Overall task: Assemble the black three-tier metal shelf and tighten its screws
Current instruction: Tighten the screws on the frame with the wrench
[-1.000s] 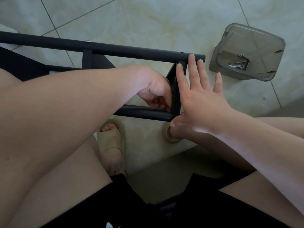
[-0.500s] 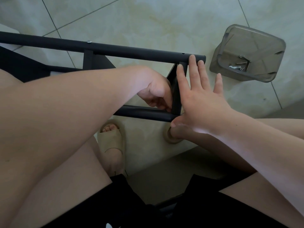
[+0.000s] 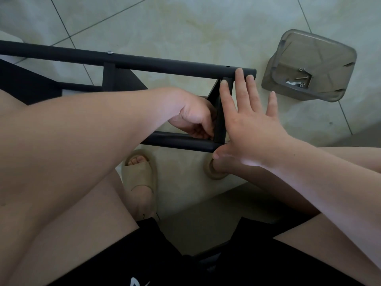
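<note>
In the head view, the black metal shelf frame [image 3: 165, 65] is lying on its side across the person's lap and over the tiled floor [image 3: 185, 23]. Its two long tubes are running left to right, and a short crossbar [image 3: 219, 120] is joining them near the right end.

The left hand [image 3: 191, 118] is reaching between the tubes to the corner where the crossbar meets the nearer tube [image 3: 179, 142]. Its fingers are curling tightly at that joint. What they are pinching, if anything, is hidden behind the knuckles and the bar. From the pose, this hand is probably working a screw there.

The right hand [image 3: 247, 129] is lying flat and wide open, holding nothing. Its straight fingers are pressing along the outer face of the crossbar up to the far tube, and its thumb is hooking under the end of the nearer tube. It appears to be bracing the frame so the joint is not shifting under the other hand.

A fitted screw head [image 3: 109, 52] is showing on the far tube. To the right, well apart from the frame but within reach, a clear plastic tray [image 3: 321, 44] is sitting on the floor with spare screws [image 3: 303, 79] in it. A beige slipper [image 3: 140, 172] is showing below the frame.
</note>
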The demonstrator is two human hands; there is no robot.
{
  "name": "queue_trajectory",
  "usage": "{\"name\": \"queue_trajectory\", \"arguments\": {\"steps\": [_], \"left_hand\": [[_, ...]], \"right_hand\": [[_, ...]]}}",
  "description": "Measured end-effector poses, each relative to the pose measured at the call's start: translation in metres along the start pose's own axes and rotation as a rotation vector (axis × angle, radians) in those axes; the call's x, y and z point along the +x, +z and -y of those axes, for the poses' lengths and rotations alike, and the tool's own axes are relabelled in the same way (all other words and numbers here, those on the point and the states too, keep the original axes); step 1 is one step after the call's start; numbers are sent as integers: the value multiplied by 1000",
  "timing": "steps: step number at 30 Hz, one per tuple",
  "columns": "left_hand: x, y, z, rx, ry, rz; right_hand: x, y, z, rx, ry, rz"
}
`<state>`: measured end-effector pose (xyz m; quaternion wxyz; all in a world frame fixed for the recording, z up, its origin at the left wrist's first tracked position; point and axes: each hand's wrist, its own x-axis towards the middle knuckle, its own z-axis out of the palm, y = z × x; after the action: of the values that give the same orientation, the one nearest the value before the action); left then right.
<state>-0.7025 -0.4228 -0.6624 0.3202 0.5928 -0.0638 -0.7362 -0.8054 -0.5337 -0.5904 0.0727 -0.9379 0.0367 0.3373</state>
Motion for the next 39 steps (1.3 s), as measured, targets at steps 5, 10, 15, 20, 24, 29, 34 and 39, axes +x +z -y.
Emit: {"name": "queue_trajectory", "arguments": {"steps": [5, 10, 15, 20, 24, 29, 34, 39], "left_hand": [[0, 0, 1, 36, 11, -9], [-2, -2, 2, 146, 2, -55], [-13, -7, -2, 353, -23, -170], [-15, 0, -5, 441, -20, -234], [-16, -1, -8, 445, -24, -244], [-11, -8, -16, 416, -89, -135], [-4, -7, -15, 406, -95, -118], [-4, -3, -14, 419, -72, -160]], "right_hand": [[0, 0, 0, -4, -2, 3], [0, -1, 0, -16, -5, 7], [0, 0, 1, -27, -4, 0], [0, -1, 2, -38, 1, -5], [0, -2, 2, -23, 3, -2], [0, -2, 2, -26, 3, -1], [0, -3, 1, -19, 0, -4], [-1, -4, 2, -13, -7, -7]]}}
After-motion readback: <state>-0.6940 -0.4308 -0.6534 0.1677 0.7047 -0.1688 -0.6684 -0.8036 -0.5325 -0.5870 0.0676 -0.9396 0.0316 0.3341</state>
